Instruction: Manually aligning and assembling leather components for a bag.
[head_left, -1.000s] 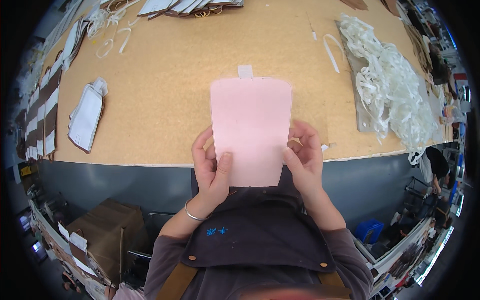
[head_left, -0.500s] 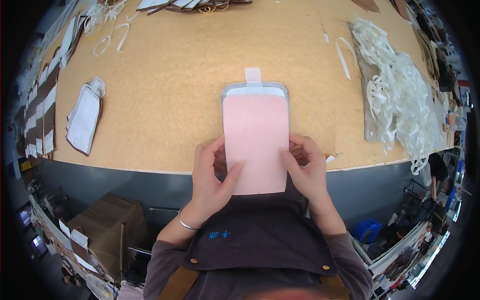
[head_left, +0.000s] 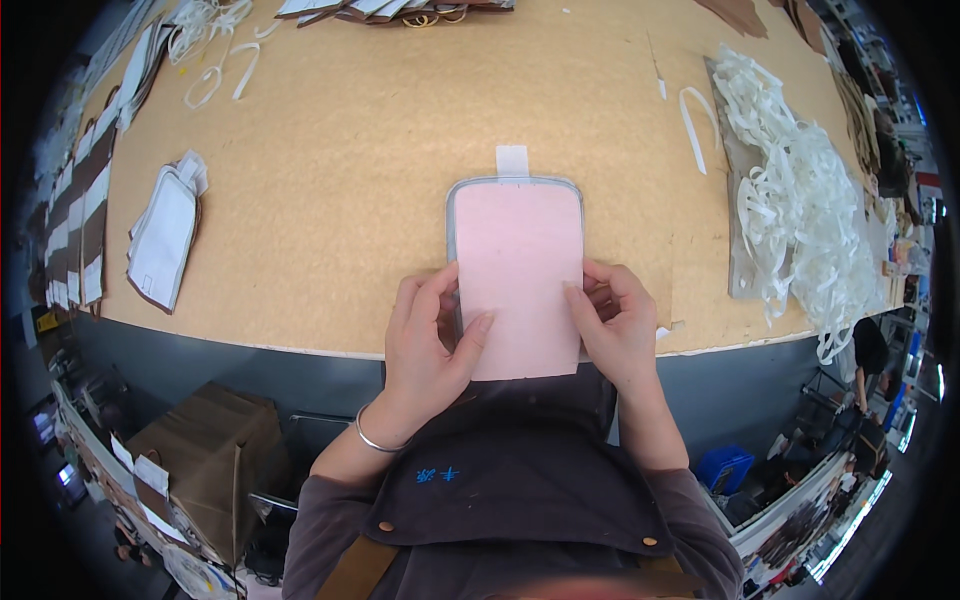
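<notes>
A pink rectangular sheet (head_left: 520, 260) with rounded far corners lies over a grey-edged panel (head_left: 452, 225) at the table's near edge. The panel shows as a rim along the far end and left side, and a pale tab (head_left: 512, 161) sticks out beyond it. My left hand (head_left: 430, 330) grips the left side, thumb on top of the pink sheet, fingers at the edge and partly hidden. My right hand (head_left: 618, 318) pinches the right side the same way, thumb on the sheet. The sheet's near end overhangs the table edge above my dark apron.
A stack of white and brown pieces (head_left: 168, 235) lies at left, with overlapping brown and white strips (head_left: 85, 215) beyond. A tangled heap of white ribbon (head_left: 800, 180) covers a grey board at right. More layered pieces (head_left: 395, 10) sit at the far edge. A brown bag (head_left: 205, 460) stands below left.
The pink sheet has slid away from me over the panel, covering the white strip that showed at its far end. Both hands still hold the sides.
</notes>
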